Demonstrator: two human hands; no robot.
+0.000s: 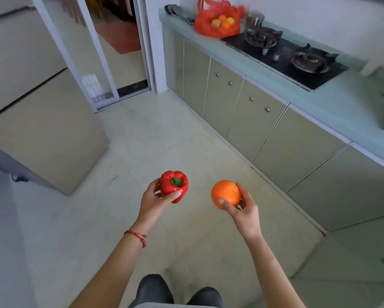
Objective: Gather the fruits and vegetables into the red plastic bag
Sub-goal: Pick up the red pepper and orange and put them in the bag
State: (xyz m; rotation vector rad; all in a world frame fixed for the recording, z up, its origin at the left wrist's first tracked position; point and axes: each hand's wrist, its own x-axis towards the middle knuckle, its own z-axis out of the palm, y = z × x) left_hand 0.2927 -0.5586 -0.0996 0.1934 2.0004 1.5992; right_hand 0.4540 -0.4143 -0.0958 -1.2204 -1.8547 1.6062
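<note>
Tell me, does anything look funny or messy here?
Only one thing: the red bag sits on the counter right against the stove, an odd spot for plastic. The pepper and orange look undamaged.

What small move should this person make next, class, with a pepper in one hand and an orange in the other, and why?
Probably step toward the counter and carry both to the red plastic bag. The left hand already grips the red pepper, the right hand the orange, and the bag sits open far ahead, beside the stove, with fruit inside.
</note>
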